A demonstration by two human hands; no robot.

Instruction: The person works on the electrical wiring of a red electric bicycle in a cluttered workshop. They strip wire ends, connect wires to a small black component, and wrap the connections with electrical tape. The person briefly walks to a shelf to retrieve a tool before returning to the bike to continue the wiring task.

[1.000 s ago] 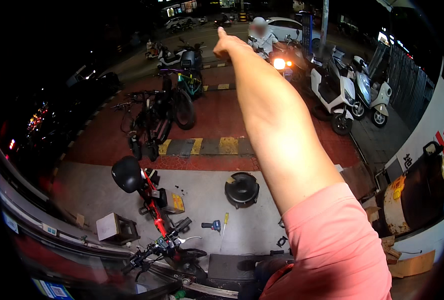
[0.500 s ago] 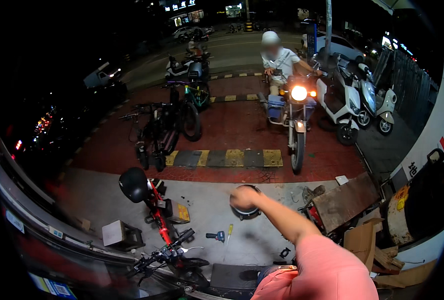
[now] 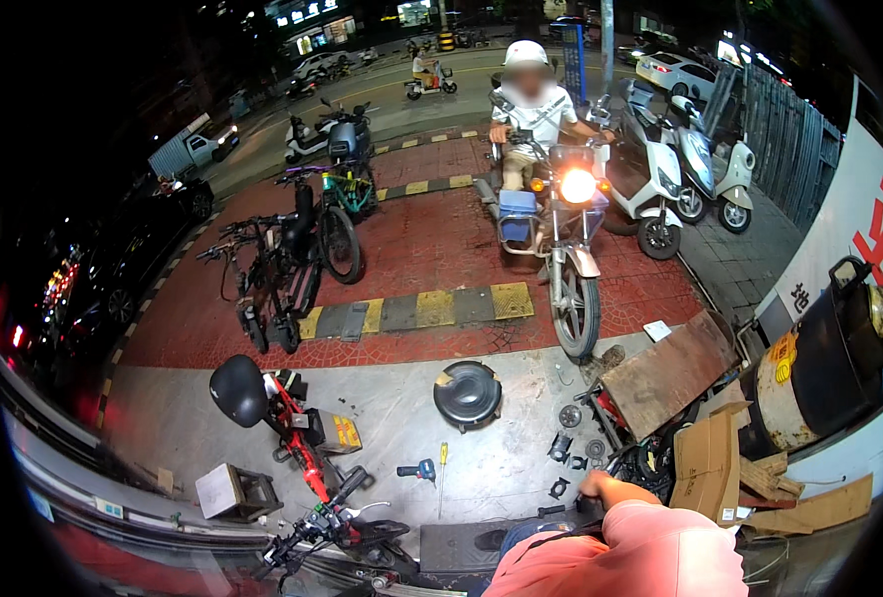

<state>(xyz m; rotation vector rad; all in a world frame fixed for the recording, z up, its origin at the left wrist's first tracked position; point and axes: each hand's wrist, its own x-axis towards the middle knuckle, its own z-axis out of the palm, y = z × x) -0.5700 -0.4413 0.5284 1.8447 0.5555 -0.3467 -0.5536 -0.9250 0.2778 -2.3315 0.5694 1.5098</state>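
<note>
My right hand (image 3: 592,485) is low at the right, beside several dark metal parts (image 3: 561,447) on the grey floor. Its fingers point down and are mostly hidden, so I cannot make out whether they hold anything. A pink sleeve covers the upper arm. My left hand is out of sight. Farther off, apart from the hand, lies a round black disc-like thing (image 3: 468,394) with a raised rim. Left of the hand are a yellow-handled screwdriver (image 3: 444,456) and a blue-and-black cordless drill (image 3: 419,470).
A rider on a motorcycle (image 3: 578,269), headlight lit, faces me at the floor's edge. A red bike (image 3: 307,460) and a small stool (image 3: 224,494) stand at left. Cardboard (image 3: 705,460), a brown board (image 3: 668,376) and a rusty drum (image 3: 794,383) crowd the right. Bicycles (image 3: 334,234) are parked beyond.
My right hand has left the round black thing and drawn back toward the right, beside the metal parts. The motorcycle has come slightly nearer. The view has shifted.
</note>
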